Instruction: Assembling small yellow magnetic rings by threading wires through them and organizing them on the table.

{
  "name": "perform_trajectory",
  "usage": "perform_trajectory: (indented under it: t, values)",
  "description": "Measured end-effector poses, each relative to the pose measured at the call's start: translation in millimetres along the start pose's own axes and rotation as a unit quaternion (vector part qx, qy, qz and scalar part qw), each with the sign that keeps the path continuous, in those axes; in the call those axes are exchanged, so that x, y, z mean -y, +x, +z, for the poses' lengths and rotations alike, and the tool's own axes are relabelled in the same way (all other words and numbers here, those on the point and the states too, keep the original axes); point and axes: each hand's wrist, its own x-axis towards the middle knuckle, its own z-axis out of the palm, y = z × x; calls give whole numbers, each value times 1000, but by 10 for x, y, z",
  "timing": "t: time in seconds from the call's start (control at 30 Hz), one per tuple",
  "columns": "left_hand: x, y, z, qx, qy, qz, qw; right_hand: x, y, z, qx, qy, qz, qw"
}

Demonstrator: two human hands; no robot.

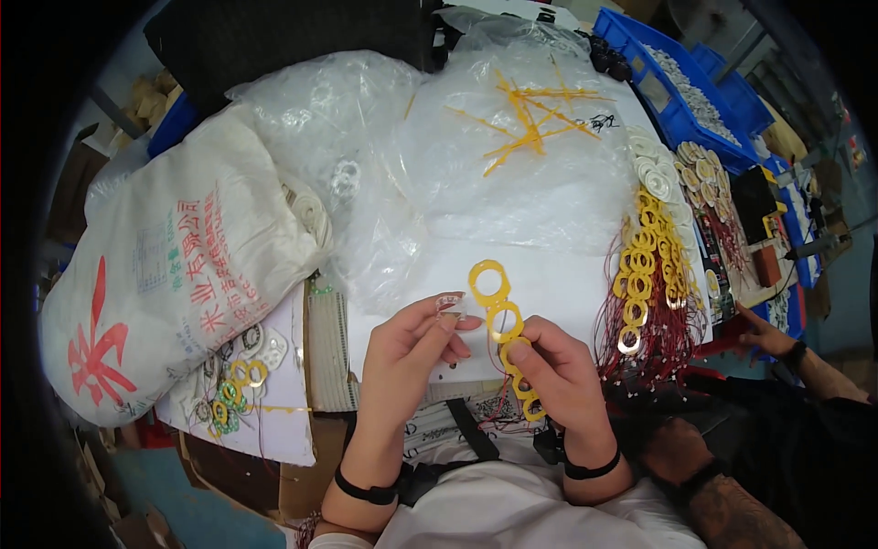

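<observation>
My right hand (pixel 558 371) pinches a strip of yellow ring-shaped pieces (pixel 497 302) between thumb and fingers. The strip's upper rings stick up past the thumb, and the lower ones hang below the hand. To its left, my left hand (pixel 412 343) has thumb and fingers closed on a small clear plastic piece (pixel 448 301), apart from the strip. Its exact shape is partly hidden by the fingers. Both hands are above the near edge of a white work surface (pixel 558 274).
A printed white sack (pixel 197 256) leans at left, beside clear plastic bags (pixel 512 201) bearing thin yellow sticks (pixel 526 123). Yellow ring strips (pixel 638 265) with red wires lie right. Blue bins (pixel 640 59) stand far right. Another person's hands (pixel 768 337) are at the right.
</observation>
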Motion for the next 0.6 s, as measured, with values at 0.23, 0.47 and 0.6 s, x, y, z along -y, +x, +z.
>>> perform_trajectory:
  t: [0.23, 0.47, 0.6]
  values:
    - [89, -29, 32, 2, 2, -5, 1000, -118, -22, 71, 4, -53, 15, 998]
    - [63, -100, 142, -4, 1, 11, 1000, -116, -56, 80, 12, -55, 7, 998]
    - [109, -112, 152, 0, -13, 49, 999, -125, -54, 81, 13, -66, -2, 998]
